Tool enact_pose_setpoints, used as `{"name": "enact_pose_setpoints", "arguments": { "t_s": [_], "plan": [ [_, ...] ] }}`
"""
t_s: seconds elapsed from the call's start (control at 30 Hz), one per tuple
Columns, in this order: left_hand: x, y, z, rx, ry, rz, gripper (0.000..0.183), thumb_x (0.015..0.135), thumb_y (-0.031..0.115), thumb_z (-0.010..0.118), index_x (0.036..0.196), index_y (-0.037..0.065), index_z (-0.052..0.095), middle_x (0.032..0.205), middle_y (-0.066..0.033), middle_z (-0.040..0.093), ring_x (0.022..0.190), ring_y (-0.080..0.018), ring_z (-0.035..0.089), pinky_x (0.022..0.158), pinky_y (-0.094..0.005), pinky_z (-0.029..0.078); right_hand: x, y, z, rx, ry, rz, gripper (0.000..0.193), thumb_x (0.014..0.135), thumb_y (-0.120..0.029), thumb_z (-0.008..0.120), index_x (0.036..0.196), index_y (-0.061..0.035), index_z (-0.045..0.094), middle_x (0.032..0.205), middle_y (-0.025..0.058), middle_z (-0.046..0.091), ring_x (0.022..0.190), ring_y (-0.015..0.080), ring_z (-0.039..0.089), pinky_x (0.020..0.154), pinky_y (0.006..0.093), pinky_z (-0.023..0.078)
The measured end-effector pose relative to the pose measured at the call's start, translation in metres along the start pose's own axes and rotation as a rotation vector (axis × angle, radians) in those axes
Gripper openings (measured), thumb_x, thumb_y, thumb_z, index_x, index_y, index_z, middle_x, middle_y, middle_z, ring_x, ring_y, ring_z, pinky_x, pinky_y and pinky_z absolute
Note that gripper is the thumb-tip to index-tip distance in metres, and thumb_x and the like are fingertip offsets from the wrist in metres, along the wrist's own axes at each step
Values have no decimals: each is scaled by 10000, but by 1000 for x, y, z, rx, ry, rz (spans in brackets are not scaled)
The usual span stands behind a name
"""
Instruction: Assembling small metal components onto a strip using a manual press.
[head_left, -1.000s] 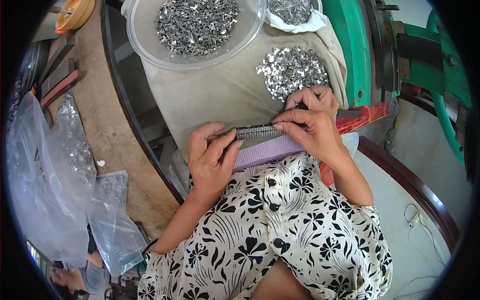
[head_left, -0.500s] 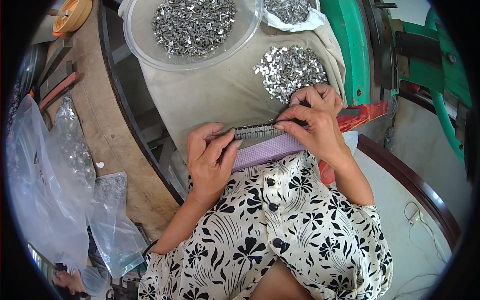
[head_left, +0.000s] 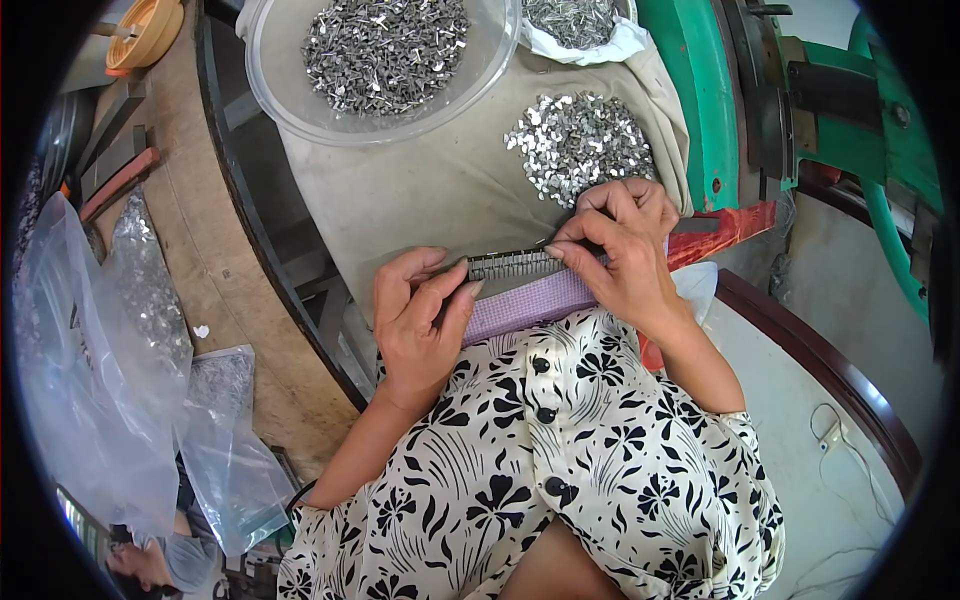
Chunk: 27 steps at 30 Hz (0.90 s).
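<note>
A dark narrow strip (head_left: 510, 262) with a row of thin metal pins spans the gap between my hands, just above a purple woven-textured pad (head_left: 535, 303) at my lap. My left hand (head_left: 415, 315) grips the strip's left end between thumb and fingers. At its right end my right hand (head_left: 625, 250) is closed, thumb and forefinger pinched at the pins; whether a small piece sits between them is hidden. Right beyond that hand lies a loose pile of small shiny metal pieces (head_left: 578, 145) on the beige cloth (head_left: 420, 190).
A clear plastic tub (head_left: 265, 95) of small metal parts stands at the far side, beside a white-lined bowl (head_left: 590, 50) of pins. Green machinery (head_left: 690, 100) rises at right. Plastic bags (head_left: 225, 450) lie on the wooden table (head_left: 240, 250) at left. Another person (head_left: 165, 560) shows lower left.
My right hand has shifted slightly left and down along the strip, its fingers drawing a little away from the metal pile. My left hand stays in place.
</note>
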<state>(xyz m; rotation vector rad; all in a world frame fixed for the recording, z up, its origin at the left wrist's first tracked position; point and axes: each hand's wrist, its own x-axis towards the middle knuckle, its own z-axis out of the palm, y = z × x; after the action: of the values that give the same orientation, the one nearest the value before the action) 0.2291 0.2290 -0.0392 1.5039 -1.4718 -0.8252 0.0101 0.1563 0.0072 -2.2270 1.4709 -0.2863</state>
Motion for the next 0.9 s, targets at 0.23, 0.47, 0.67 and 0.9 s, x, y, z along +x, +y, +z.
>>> {"name": "enact_pose_setpoints", "arguments": {
  "t_s": [0.23, 0.47, 0.67, 0.9],
  "plan": [
    [0, -1, 0, 6, 1, 8, 280, 721, 0, 800, 987, 16, 715, 1097, -134, 613, 945, -263, 609, 774, -339, 528, 3, 6, -4, 57, -41, -11, 140, 744, -237, 794, 829, -140, 739, 949, -18, 569, 1042, 249, 452, 960, 421, 233],
    [0, -1, 0, 2, 6, 17, 282, 725, -3, 798, 993, 18, 713, 1102, -135, 610, 922, -259, 615, 768, -335, 530, 4, 2, -2, 92, -31, 22, 141, 720, -234, 806, 818, -147, 754, 944, -30, 573, 1047, 239, 457, 970, 421, 232],
    [1, 0, 0, 1, 8, 20, 285, 726, -8, 796, 997, 16, 710, 1105, -136, 607, 918, -258, 618, 768, -334, 533, 8, 0, -9, 38, -51, -9, 144, 707, -242, 811, 816, -160, 764, 945, -52, 573, 1066, 229, 450, 979, 415, 227],
    [1, 0, 0, 1, 7, 15, 270, 727, -6, 796, 983, 13, 712, 1088, -134, 613, 926, -264, 613, 768, -335, 531, 5, 6, -15, 45, -109, 10, 142, 711, -224, 806, 833, -158, 777, 971, -59, 593, 1095, 224, 452, 990, 418, 238]
  ]
}}
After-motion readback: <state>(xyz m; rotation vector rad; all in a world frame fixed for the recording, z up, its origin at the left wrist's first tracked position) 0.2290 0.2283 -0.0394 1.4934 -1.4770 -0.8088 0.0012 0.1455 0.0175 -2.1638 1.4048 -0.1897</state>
